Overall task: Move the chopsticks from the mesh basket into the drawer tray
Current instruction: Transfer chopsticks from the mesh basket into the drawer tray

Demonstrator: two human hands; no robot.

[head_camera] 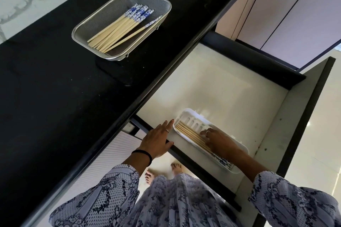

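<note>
Surface (55, 88): black, at your 10 o'clock.
Drawer (212, 83): pulled open, at 3 o'clock.
Mesh basket (88, 24): on the surface at 11 o'clock; a bundle of chopsticks (120, 29) lies inside.
Tray (186, 114): white, in the drawer, holding several chopsticks.
Left hand (156, 140): fingers spread flat on the drawer's edge, gripping nothing.
Right hand (219, 140): fingers open, resting on the tray's chopsticks.

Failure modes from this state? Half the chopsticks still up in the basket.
1. One chopstick in the mesh basket lies askew, its patterned end propped on the rim; a bundle grab may miss or flick it out.
2. The white tray sits loose in the drawer; the right hand pressing on its sticks could slide it.
3. The left hand rests on the drawer's side edge, a pinch risk if the drawer moves.
</note>
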